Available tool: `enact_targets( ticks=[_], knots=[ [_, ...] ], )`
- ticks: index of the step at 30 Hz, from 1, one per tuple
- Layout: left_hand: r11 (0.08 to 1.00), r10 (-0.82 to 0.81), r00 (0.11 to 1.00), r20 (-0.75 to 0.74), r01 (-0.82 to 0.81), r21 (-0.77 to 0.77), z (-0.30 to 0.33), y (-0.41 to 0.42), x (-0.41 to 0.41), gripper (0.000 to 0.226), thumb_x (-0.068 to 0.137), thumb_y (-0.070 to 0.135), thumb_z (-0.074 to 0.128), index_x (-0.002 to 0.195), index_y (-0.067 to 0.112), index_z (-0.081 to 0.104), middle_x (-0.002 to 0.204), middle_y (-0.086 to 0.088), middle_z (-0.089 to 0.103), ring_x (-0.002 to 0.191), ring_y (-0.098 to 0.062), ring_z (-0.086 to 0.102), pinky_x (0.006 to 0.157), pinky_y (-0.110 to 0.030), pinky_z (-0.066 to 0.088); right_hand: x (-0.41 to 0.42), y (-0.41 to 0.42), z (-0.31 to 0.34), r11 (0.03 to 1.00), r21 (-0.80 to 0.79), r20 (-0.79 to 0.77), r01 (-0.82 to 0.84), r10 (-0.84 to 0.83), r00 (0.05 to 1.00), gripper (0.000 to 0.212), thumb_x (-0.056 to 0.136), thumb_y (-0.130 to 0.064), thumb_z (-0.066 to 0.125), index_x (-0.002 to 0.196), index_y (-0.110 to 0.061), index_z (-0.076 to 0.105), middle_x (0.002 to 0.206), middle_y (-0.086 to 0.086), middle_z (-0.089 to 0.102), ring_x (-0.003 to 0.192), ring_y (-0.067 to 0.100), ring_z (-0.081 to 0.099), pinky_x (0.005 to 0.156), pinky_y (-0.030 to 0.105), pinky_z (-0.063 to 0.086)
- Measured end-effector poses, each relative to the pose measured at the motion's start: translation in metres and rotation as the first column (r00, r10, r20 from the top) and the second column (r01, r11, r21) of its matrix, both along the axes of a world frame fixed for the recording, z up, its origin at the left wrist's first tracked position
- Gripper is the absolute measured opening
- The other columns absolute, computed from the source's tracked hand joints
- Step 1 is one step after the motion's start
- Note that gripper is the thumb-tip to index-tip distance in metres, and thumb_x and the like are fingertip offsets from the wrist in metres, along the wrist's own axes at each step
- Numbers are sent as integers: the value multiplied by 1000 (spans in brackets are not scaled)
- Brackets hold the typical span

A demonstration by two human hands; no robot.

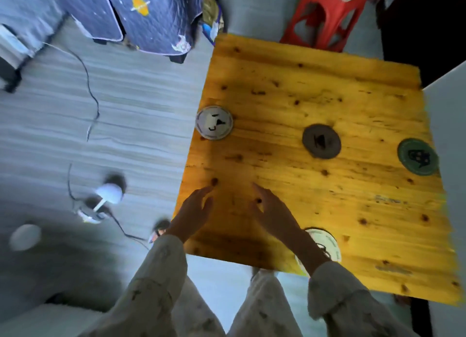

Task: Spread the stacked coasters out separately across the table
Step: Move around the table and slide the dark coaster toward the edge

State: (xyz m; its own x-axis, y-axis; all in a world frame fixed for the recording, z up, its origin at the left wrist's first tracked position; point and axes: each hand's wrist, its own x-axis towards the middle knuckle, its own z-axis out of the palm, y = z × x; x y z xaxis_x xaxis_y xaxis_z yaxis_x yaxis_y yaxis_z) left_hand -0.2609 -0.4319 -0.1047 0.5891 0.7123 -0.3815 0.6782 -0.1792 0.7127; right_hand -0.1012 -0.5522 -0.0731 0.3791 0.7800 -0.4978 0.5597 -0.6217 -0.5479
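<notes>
Four coasters lay singly on the wooden table (315,84), well apart. A white coaster (214,122) sat at the left edge, a dark grey coaster (321,141) near the middle, and a green coaster (417,156) at the right edge. A pale coaster (327,243) lay near the front edge, partly hidden under the right wrist. The left hand (193,214) and right hand (273,214) hovered over the front left corner, fingers loosely spread, empty. On the floor to the left stood a white lamp (106,198); a red stool (325,16) stood beyond the far edge.
</notes>
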Motion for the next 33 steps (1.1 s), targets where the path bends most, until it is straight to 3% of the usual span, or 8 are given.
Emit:
enact_targets(
  ticks=[6, 14, 18, 25, 30, 33],
  knots=[
    [977, -209, 978, -25, 210, 45, 9, 129, -95, 35, 91, 13, 49, 126, 11, 52, 127, -15, 59, 117, -28, 55, 98, -25, 35, -88, 111, -1, 985, 62, -41, 162, -160, 986, 53, 96, -33, 43, 144, -18, 27, 146, 9, 42, 133, 25, 41, 109, 39, 35],
    [993, -95, 992, -87, 101, 67, 36, 263, -159, 35, 91, 14, 48, 126, 12, 52, 127, -13, 59, 117, -28, 55, 102, -33, 37, -137, 237, 7, 963, 164, -70, 215, -206, 976, 52, 94, -32, 47, 142, -19, 30, 140, 8, 49, 127, 22, 47, 104, 35, 37],
    [991, -116, 990, -78, 120, 52, 45, 303, -139, 34, 92, 14, 48, 125, 13, 53, 128, -10, 59, 120, -24, 54, 106, -33, 36, -122, 269, 5, 953, 153, -90, 261, -250, 964, 51, 95, -34, 45, 142, -23, 29, 138, 6, 51, 124, 22, 50, 103, 37, 39],
    [958, -275, 959, -69, 279, 61, 50, 383, -67, 34, 93, 15, 45, 126, 13, 52, 130, -10, 57, 121, -24, 53, 104, -29, 35, -71, 319, 1, 890, 209, -55, 404, -402, 914, 50, 94, -26, 49, 140, -16, 34, 132, 11, 57, 122, 24, 55, 92, 25, 39],
    [928, -366, 928, -74, 369, 41, 60, 454, 17, 35, 93, 17, 44, 128, 15, 50, 132, -8, 56, 120, -22, 53, 104, -29, 37, 0, 376, 11, 842, 249, -42, 479, -484, 874, 48, 94, -24, 49, 139, -15, 36, 131, 11, 59, 117, 26, 58, 94, 34, 47],
    [897, -423, 903, -69, 428, 105, 83, 502, 85, 34, 93, 16, 45, 127, 13, 51, 130, -11, 58, 118, -25, 56, 101, -30, 40, 49, 411, 29, 817, 273, -47, 508, -516, 855, 46, 94, -23, 48, 138, -14, 38, 129, 11, 60, 117, 26, 58, 95, 36, 47]
  ],
)
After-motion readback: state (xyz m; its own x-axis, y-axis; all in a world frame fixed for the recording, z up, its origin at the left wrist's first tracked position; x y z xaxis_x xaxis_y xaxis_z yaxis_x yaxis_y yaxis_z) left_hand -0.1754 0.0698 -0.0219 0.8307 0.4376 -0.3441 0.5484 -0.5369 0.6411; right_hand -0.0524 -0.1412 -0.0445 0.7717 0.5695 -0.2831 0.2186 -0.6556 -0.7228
